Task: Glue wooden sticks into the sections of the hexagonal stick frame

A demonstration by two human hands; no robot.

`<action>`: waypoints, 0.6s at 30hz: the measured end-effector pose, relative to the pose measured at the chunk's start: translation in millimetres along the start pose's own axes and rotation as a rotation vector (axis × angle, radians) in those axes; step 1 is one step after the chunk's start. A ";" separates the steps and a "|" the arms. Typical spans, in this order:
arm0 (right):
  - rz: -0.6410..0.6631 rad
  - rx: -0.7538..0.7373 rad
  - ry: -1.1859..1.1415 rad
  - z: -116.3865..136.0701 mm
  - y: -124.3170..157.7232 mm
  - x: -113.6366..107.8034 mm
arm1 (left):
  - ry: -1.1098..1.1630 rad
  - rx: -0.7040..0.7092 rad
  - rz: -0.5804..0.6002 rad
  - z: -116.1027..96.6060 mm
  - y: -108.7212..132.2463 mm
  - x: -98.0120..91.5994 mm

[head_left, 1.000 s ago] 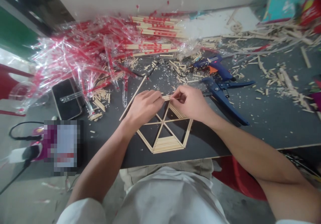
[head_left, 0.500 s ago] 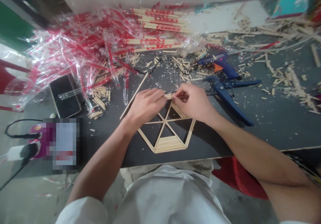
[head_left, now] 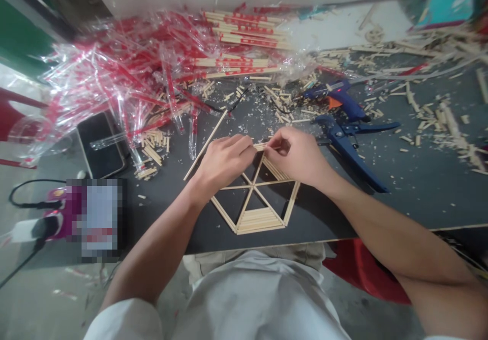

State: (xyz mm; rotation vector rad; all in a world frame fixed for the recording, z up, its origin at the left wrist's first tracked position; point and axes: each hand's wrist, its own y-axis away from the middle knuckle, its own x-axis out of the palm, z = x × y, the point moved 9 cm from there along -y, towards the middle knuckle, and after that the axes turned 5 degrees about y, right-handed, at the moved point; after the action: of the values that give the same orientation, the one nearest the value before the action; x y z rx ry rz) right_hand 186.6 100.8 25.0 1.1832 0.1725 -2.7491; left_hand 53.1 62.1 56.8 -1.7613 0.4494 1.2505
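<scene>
A hexagonal frame of pale wooden sticks [head_left: 260,221] lies on the dark table, with spokes meeting in its middle. Several sticks fill the near section side by side, and others the right-hand far section. At the frame's far edge, my left hand [head_left: 229,161] and my right hand [head_left: 295,153] are closed on the two ends of a short wooden stick [head_left: 260,147]. My fingertips partly hide it. Just left of my left hand lies a longer loose stick [head_left: 206,144]. Blue cutters [head_left: 348,144] rest to the right of my right hand.
Behind the cutters lies a blue glue gun [head_left: 339,98] with an orange trigger. Red-and-clear wrappers [head_left: 125,70] and wrapped chopsticks [head_left: 247,30] heap up at the back. A phone [head_left: 101,144] and a purple power strip [head_left: 63,213] sit left. Stick offcuts [head_left: 444,121] litter the right.
Both hands stay at the frame's far edge with the short stick between them. The whole view has shifted very slightly; nothing else visibly differs.
</scene>
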 end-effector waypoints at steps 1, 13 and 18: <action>0.001 -0.002 -0.010 -0.3 -0.1 0.1 | -0.002 0.002 -0.012 -0.2 0.0 -0.8; 0.022 -0.065 -0.189 1.5 -3.0 -8.1 | -0.010 -0.048 -0.034 -1.7 -4.0 -7.3; 0.033 -0.078 -0.317 9.7 2.3 -6.8 | -0.074 -0.115 0.003 -4.2 -2.8 -3.1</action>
State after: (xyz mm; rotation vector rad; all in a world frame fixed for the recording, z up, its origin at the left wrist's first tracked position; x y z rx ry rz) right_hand 184.7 97.5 36.4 0.7113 0.2180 -2.8248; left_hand 56.2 59.5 61.2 -1.8032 0.3434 1.3626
